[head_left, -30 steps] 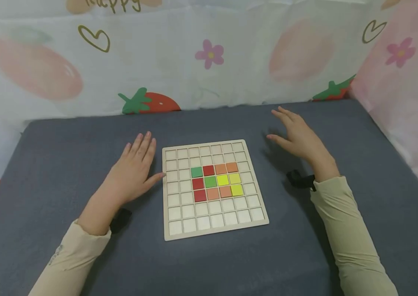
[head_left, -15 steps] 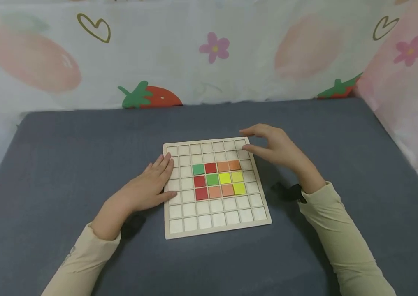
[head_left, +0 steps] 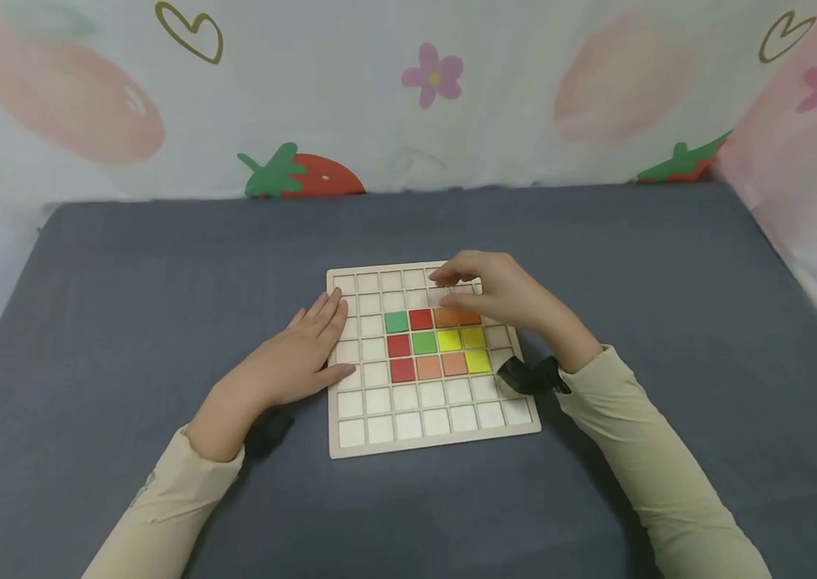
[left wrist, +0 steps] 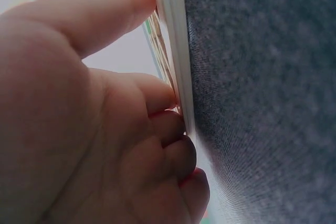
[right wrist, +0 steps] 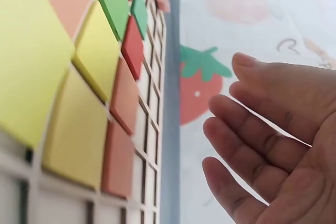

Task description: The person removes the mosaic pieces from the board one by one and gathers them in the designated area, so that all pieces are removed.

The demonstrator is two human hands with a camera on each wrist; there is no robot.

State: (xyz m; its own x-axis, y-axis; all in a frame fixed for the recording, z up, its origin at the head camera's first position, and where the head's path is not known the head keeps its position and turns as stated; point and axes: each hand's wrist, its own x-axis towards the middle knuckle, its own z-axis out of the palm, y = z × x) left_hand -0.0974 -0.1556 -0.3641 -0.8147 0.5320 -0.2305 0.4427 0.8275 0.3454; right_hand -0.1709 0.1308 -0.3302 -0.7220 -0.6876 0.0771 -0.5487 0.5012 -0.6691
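Note:
A square wooden grid board [head_left: 437, 444] lies on the table, with a block of coloured tiles in its middle cells. Green [head_left: 424, 342], red [head_left: 398, 346], orange and yellow tiles [head_left: 477, 361] fill three rows. My left hand [head_left: 285, 362] rests flat on the board's left edge; in the left wrist view its thumb [left wrist: 115, 9] and fingertips meet the rim. Over the far right part of the board hovers my right hand [head_left: 502, 293], fingers loosely bent, overlapping the orange tiles [head_left: 446, 318]. Nothing lies between its fingers in the right wrist view, where the tiles [right wrist: 118, 161] stand beside it.
Dark grey cloth [head_left: 162, 265] covers the table around the board. Behind it hangs a pale curtain [head_left: 495, 145] with strawberries, flowers and hearts, which continues down the right side. Dark wrist cameras [head_left: 531, 376] hang under the sleeves.
My left hand has come from beside the board onto its left edge. The right hand has moved left from the table over the board's far right part. The tiles keep their cells.

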